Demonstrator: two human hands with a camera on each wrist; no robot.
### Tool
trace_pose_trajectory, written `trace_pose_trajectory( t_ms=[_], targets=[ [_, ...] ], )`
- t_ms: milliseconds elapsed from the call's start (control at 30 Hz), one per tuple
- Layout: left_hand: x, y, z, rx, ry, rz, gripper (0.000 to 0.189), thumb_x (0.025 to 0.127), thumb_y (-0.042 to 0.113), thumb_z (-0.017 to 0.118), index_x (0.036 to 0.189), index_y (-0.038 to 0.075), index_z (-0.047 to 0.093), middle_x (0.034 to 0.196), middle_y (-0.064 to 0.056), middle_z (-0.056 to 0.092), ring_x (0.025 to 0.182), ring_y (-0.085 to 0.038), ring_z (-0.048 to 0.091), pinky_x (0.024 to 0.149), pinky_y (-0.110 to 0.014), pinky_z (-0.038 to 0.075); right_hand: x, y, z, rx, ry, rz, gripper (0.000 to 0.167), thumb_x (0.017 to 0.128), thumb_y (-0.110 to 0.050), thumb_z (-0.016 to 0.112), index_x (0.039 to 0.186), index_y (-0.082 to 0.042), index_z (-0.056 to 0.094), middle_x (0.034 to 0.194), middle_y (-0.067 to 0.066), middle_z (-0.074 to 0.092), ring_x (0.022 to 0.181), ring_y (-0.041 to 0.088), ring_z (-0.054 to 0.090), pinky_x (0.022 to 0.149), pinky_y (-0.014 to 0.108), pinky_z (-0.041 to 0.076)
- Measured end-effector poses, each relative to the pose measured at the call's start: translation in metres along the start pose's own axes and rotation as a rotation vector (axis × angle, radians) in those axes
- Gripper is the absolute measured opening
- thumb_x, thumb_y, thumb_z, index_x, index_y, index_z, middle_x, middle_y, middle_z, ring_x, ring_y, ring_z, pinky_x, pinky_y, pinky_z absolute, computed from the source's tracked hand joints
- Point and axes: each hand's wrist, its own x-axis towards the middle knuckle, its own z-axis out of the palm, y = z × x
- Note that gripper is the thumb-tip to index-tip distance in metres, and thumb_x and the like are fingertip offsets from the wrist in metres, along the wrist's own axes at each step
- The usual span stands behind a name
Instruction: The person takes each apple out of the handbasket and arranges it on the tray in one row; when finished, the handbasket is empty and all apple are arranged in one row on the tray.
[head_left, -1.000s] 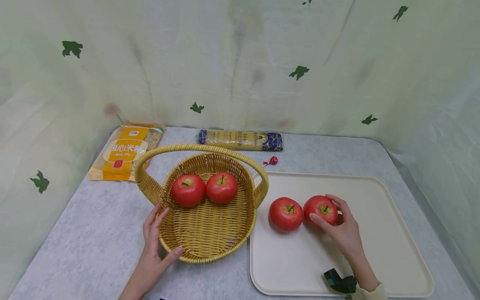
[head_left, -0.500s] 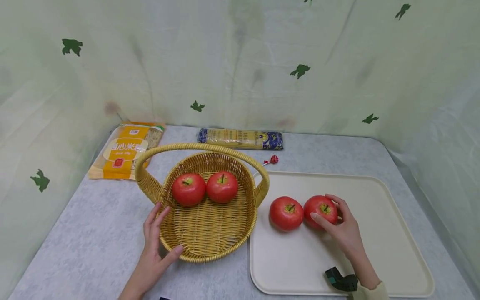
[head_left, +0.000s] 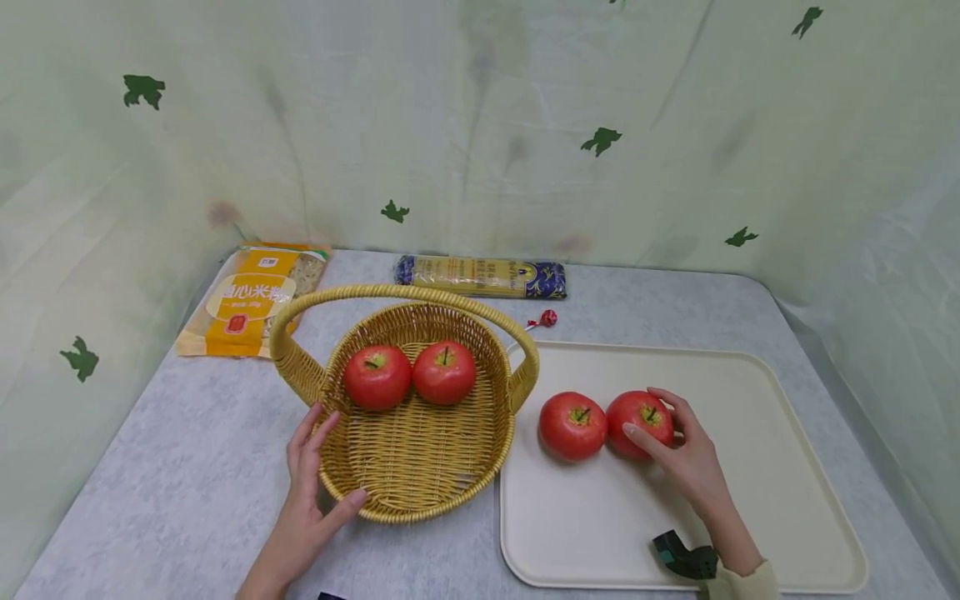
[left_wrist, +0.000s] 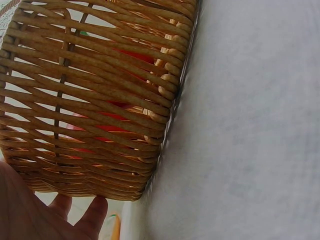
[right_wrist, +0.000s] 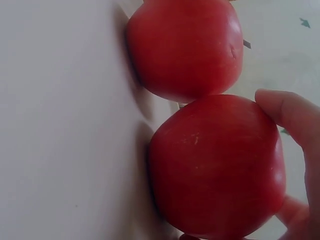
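Note:
My right hand (head_left: 686,458) grips a red apple (head_left: 637,423) on the cream tray (head_left: 750,500), thumb on its near side and fingers round its far right. Against that apple's left side sits another red apple (head_left: 572,427); the right wrist view shows the second apple (right_wrist: 185,45) touching the held apple (right_wrist: 217,167). A woven basket (head_left: 420,467) with a tall arched handle stands left of the tray and holds two red apples (head_left: 377,377) at its back. At the basket's left rim, my left hand (head_left: 307,492) rests with fingers spread and thumb over the near rim.
At the back left lies a yellow food packet (head_left: 251,302). A blue-and-gold noodle packet (head_left: 480,277) lies along the table's back edge, with a red lollipop (head_left: 547,318) in front of it. A leaf-patterned curtain (head_left: 480,125) surrounds the table (head_left: 187,467).
The view has tilted down very slightly. Both hands keep their places, and the apples, basket and tray stay where they were.

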Motion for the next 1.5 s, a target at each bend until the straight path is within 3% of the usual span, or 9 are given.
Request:
trace_pose_trajectory(
  t_ms=[333,633,867,1033,1133,1233,1367,1500],
  targets=[
    [0.001,-0.001,0.0,-0.009,-0.003,0.008,0.086,0.083,0.004,0.067,0.152,0.019,0.018,0.153,0.008,-0.008,0.138,-0.022,-0.008,0.095,-0.074,0.0,-0.001,-0.001,-0.001,-0.016,-0.068,0.003,0.076,0.087,-0.043,0.066,0.146,-0.018,0.027,0.13,0.018,0.041,0.111,0.033,0.041,0.077,0.04,0.048],
    [0.0,-0.001,0.001,0.008,0.0,0.007,0.086,0.083,0.005,0.067,0.151,0.019,0.018,0.153,0.007,-0.009,0.138,-0.022,-0.008,0.095,-0.074,0.001,-0.007,-0.003,0.003,-0.017,-0.014,-0.103,0.076,0.088,-0.035,0.067,0.147,-0.008,0.027,0.139,0.02,0.034,0.118,0.035,0.038,0.084,0.051,0.046],
    [0.0,0.001,0.001,0.01,0.003,0.002,0.086,0.083,0.004,0.067,0.152,0.019,0.018,0.153,0.007,-0.008,0.138,-0.023,-0.007,0.095,-0.074,0.001,-0.011,-0.005,0.008,0.002,0.131,-0.177,0.065,0.087,-0.024,0.07,0.142,-0.007,0.038,0.138,0.016,0.039,0.122,0.031,0.037,0.086,0.039,0.041],
    [0.0,0.0,0.001,0.004,0.001,0.011,0.086,0.083,0.004,0.067,0.152,0.019,0.018,0.153,0.007,-0.008,0.138,-0.022,-0.007,0.095,-0.074,0.001,-0.014,-0.009,0.011,0.068,0.321,-0.344,0.05,0.082,-0.004,0.073,0.128,-0.004,0.055,0.131,0.01,0.051,0.12,0.017,0.041,0.088,0.031,0.035],
    [0.0,-0.001,0.001,-0.003,-0.001,0.018,0.086,0.082,0.004,0.067,0.152,0.02,0.018,0.153,0.007,-0.008,0.138,-0.022,-0.007,0.095,-0.073,0.001,-0.017,-0.02,0.011,0.108,0.406,-0.44,0.038,0.079,0.006,0.071,0.116,0.0,0.063,0.125,0.012,0.056,0.116,0.011,0.045,0.088,0.026,0.035],
    [0.0,-0.001,0.001,-0.008,-0.002,0.019,0.087,0.082,0.004,0.067,0.151,0.02,0.018,0.153,0.007,-0.008,0.138,-0.021,-0.008,0.095,-0.073,0.001,-0.026,-0.041,0.01,0.138,0.433,-0.485,0.029,0.079,0.011,0.068,0.107,0.005,0.065,0.12,0.018,0.058,0.114,0.01,0.047,0.09,0.021,0.035],
    [0.0,-0.001,0.001,-0.007,0.0,0.026,0.087,0.082,0.003,0.068,0.152,0.019,0.018,0.153,0.007,-0.008,0.138,-0.021,-0.007,0.095,-0.073,0.001,-0.039,-0.072,0.009,0.187,0.405,-0.52,0.023,0.08,0.016,0.063,0.102,0.011,0.064,0.115,0.023,0.058,0.112,0.012,0.049,0.094,0.02,0.034],
    [0.0,0.0,0.001,-0.002,0.002,0.03,0.087,0.082,0.003,0.068,0.152,0.019,0.018,0.153,0.007,-0.008,0.138,-0.022,-0.007,0.095,-0.073,0.002,-0.045,-0.088,0.015,0.237,0.338,-0.598,0.023,0.078,0.02,0.062,0.098,0.011,0.064,0.111,0.023,0.059,0.109,0.017,0.052,0.092,0.022,0.039]
  ],
)
